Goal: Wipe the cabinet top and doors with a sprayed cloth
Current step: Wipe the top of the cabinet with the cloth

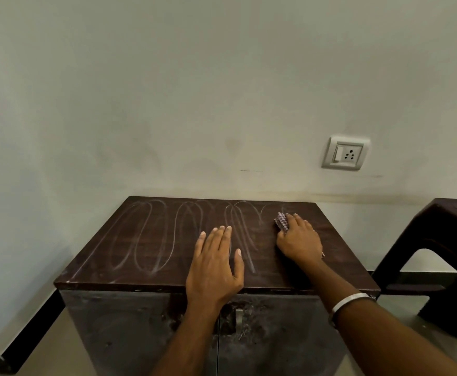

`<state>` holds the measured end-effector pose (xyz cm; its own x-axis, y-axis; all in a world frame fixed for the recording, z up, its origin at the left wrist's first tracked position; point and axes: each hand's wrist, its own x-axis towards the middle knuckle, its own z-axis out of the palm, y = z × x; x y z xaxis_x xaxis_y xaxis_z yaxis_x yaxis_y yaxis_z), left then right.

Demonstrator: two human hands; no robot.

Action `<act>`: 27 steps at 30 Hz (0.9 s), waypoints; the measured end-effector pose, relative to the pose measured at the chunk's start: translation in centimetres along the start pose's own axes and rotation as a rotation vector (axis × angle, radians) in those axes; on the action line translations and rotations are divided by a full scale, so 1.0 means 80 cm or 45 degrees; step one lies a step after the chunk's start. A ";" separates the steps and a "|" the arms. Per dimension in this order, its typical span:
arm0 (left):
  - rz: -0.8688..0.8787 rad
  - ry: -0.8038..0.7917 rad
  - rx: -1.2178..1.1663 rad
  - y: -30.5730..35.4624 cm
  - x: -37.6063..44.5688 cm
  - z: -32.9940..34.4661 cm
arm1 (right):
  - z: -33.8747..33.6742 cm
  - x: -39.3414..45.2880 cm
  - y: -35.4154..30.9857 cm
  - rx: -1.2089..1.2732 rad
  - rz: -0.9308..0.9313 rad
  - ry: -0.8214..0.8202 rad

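Cabinet top (167,240), a dark wood-grain panel, stands against a pale wall (167,90) and fills the middle of the head view. Looping whitish streaks (151,234) run across it from the left edge to near the right hand. Below the top, the two dark cabinet doors (129,335) face the camera, scuffed around a small metal handle (239,317) at the seam between them.

The right hand (299,238) lies at the far right part of the top, its grip closed over a checked cloth (282,220) that it presses flat on the panel; only a bunched corner of the cloth shows beyond the fingertips. A silver bangle (350,301) circles that wrist.

The left hand (215,263) rests palm down near the front edge of the top, fingers spread and straight, holding nothing, with the wrist hanging over the doors.

On the wall to the right sits a white switch and socket plate (345,152). A dark plastic stool (438,261) stands just beside the cabinet on the right, on a pale floor (48,348) edged by a black skirting strip (26,332).
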<state>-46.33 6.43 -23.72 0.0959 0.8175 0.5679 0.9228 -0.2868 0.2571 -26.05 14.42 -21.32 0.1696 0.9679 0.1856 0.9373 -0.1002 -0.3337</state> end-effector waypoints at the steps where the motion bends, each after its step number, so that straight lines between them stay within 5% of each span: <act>1: 0.000 -0.001 -0.001 0.000 0.000 -0.001 | 0.001 -0.001 -0.005 0.001 0.012 0.010; 12: 0.012 -0.018 -0.016 -0.001 0.000 -0.002 | 0.029 0.007 -0.056 0.057 -0.221 -0.070; 22: 0.012 -0.023 -0.037 -0.001 0.001 0.000 | 0.005 0.044 0.008 -0.005 0.044 -0.027; 27: 0.013 -0.026 -0.031 0.000 0.001 0.000 | 0.023 0.042 -0.039 0.002 -0.078 -0.041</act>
<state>-46.34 6.48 -23.69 0.1134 0.8245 0.5544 0.9124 -0.3073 0.2703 -28.99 18.45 -21.36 0.1020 0.9791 0.1761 0.9451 -0.0401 -0.3244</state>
